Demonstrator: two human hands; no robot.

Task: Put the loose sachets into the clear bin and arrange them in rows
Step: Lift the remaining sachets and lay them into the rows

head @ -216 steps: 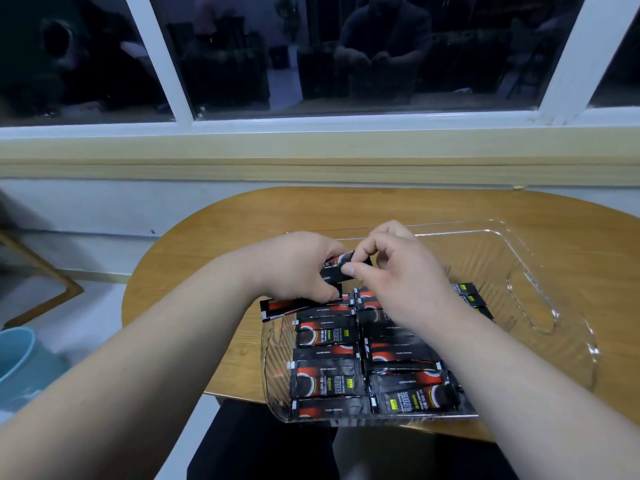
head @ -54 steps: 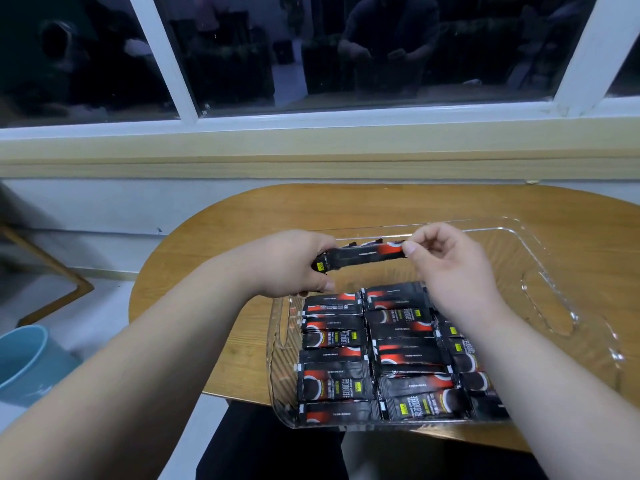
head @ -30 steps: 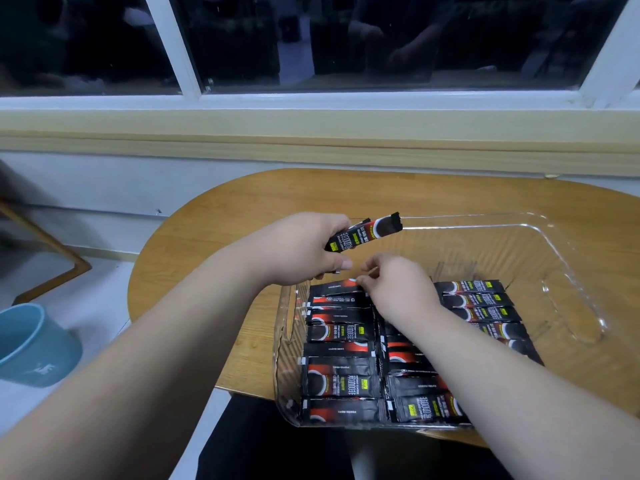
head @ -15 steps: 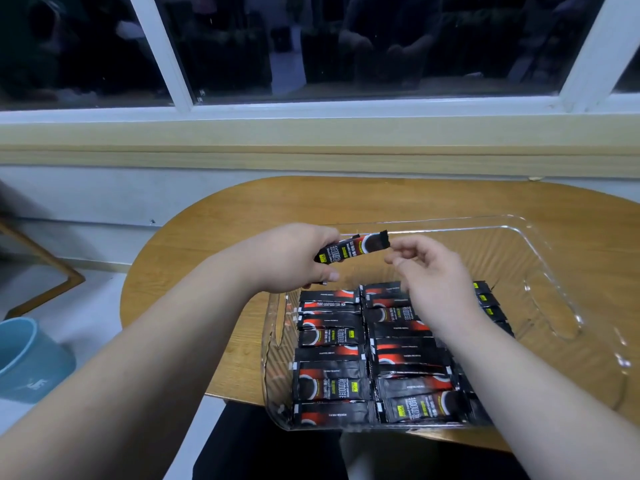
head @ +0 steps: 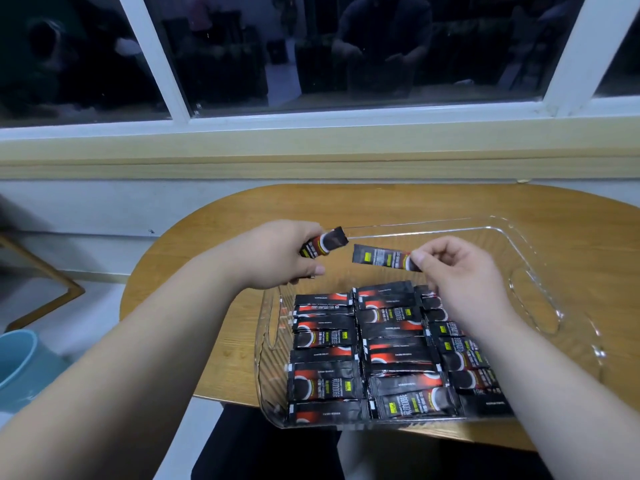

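A clear bin [head: 540, 271] sits on the wooden table [head: 381, 206]. Black and red sachets [head: 388, 344] lie in three rows across its near half. My left hand [head: 277, 258] grips a black sachet [head: 83, 242] by one end above the bin's far left corner. My right hand [head: 460, 271] pinches a second sachet [head: 379, 257] by its right end; it hangs level above the bin's bare far half. The two held sachets are a little apart. My right forearm covers part of the right row.
The window ledge and wall run just behind the table. A pale blue bucket [head: 17, 362] stands on the floor at the left, below the table edge. The bin's near wall overhangs the table's front edge.
Half a second ago only my left hand held sachets and my right hand was bare. Now my right hand pinches one of them and has drawn it away to the right.
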